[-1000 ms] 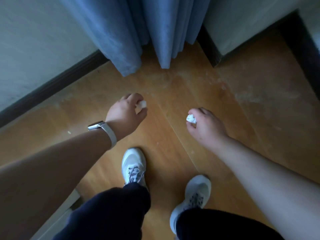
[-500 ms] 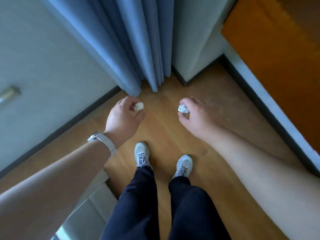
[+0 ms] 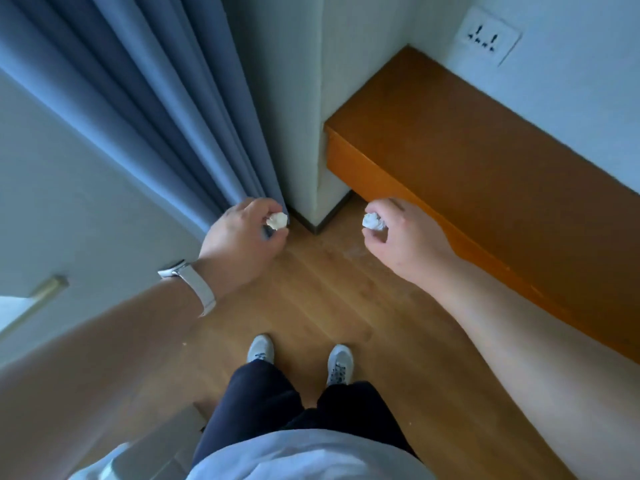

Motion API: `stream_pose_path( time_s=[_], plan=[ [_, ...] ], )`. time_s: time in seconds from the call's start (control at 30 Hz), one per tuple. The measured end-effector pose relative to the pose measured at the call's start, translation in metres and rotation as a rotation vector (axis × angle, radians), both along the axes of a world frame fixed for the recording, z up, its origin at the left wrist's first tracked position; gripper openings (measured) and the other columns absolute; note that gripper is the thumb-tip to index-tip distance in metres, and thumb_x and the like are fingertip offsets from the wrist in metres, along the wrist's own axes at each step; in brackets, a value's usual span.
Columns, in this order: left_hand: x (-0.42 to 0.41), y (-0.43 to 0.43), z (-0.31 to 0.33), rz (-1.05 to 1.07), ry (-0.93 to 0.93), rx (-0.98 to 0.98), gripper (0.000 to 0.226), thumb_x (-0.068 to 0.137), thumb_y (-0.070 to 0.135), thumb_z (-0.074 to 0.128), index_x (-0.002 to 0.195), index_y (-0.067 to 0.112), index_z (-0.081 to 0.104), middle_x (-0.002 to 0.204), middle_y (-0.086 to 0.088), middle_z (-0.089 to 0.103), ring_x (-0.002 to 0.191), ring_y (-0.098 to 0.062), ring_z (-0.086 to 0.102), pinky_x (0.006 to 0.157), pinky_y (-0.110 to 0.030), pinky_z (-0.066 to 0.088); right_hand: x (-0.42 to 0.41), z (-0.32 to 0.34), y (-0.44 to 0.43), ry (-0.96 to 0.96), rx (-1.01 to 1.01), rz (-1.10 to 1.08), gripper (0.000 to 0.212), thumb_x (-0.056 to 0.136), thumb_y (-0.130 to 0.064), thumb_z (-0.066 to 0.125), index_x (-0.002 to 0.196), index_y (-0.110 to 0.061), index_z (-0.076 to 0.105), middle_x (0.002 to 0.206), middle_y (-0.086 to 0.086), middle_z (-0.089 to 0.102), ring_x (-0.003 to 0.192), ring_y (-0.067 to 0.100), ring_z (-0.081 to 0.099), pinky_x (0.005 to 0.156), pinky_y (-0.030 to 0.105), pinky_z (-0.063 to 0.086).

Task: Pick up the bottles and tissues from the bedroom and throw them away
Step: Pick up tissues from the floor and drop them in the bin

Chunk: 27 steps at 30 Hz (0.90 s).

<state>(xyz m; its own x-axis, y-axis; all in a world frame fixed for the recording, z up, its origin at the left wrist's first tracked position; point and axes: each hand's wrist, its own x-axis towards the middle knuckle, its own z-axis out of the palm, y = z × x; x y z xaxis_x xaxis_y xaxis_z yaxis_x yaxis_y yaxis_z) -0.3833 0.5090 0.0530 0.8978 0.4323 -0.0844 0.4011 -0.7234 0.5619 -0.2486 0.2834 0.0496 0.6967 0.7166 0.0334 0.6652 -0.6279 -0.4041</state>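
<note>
A crumpled tissue (image 3: 277,220) is pinched between the thumb and curled fingers of the left hand (image 3: 239,240), held above the floor just in front of the hem of the blue curtain (image 3: 166,116). A second crumpled tissue (image 3: 374,221) is gripped in the curled fingertips of the right hand (image 3: 407,237), near the front edge of the orange wooden shelf (image 3: 485,161). Between the hands a strip of wooden floor (image 3: 329,292) is seen, closed off ahead by the white wall corner (image 3: 311,133). A watch (image 3: 188,282) is worn on the left wrist.
</note>
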Motion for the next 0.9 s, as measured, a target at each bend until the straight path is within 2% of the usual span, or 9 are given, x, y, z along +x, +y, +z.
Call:
stream_pose_path(
  time_s=[0.23,0.37,0.53,0.73,0.83,0.9],
  plan=[
    [0.029,-0.001,0.057,-0.225,-0.113,0.105,0.028,0.089,0.036,0.06,0.117,0.028,0.06,0.108,0.011,0.058,0.097,-0.006,0.054,0.078,-0.023,0.045,-0.017,0.064,-0.019,-0.107,0.0,-0.125,0.025,0.088,-0.029,0.062,0.109,-0.017,0.057,0.099,-0.003,0.061,0.085,0.017,0.058,0.064,0.036,0.053],
    [0.038,0.007,0.082,-0.4,-0.181,0.123,0.036,0.088,0.041,0.056,0.12,0.025,0.06,0.113,0.005,0.062,0.1,-0.013,0.058,0.081,-0.033,0.054,-0.039,0.092,-0.014,-0.145,-0.02,-0.254,0.026,0.089,-0.031,0.061,0.112,-0.019,0.056,0.1,-0.005,0.06,0.086,0.013,0.055,0.065,0.029,0.051],
    [0.036,0.024,0.105,-0.572,-0.362,0.148,0.032,0.087,0.032,0.064,0.116,0.018,0.063,0.107,-0.003,0.066,0.093,-0.021,0.063,0.075,-0.04,0.057,-0.078,0.124,0.002,-0.196,-0.024,-0.409,0.026,0.088,-0.029,0.063,0.111,-0.019,0.057,0.099,-0.006,0.061,0.086,0.013,0.055,0.065,0.027,0.05],
    [0.028,0.025,0.11,-0.732,-0.426,0.068,0.031,0.085,0.025,0.07,0.113,0.014,0.065,0.102,-0.002,0.067,0.088,-0.016,0.063,0.072,-0.034,0.055,-0.134,0.146,0.001,-0.226,-0.076,-0.627,0.025,0.089,-0.031,0.062,0.112,-0.023,0.055,0.1,-0.009,0.058,0.087,0.01,0.053,0.069,0.031,0.052],
    [0.023,0.009,0.11,-0.824,-0.402,0.004,0.031,0.086,0.026,0.07,0.115,0.017,0.064,0.105,0.002,0.066,0.092,-0.012,0.06,0.075,-0.026,0.048,-0.166,0.147,-0.009,-0.213,-0.092,-0.74,0.025,0.088,-0.029,0.062,0.112,-0.022,0.056,0.101,-0.009,0.058,0.088,0.01,0.053,0.071,0.033,0.052],
    [0.017,-0.006,0.111,-0.897,-0.392,-0.025,0.032,0.086,0.028,0.069,0.117,0.019,0.063,0.107,0.002,0.066,0.095,-0.012,0.06,0.079,-0.029,0.052,-0.189,0.148,-0.019,-0.191,-0.113,-0.811,0.026,0.089,-0.031,0.061,0.113,-0.023,0.055,0.103,-0.011,0.058,0.09,0.01,0.053,0.074,0.032,0.052]
  ],
)
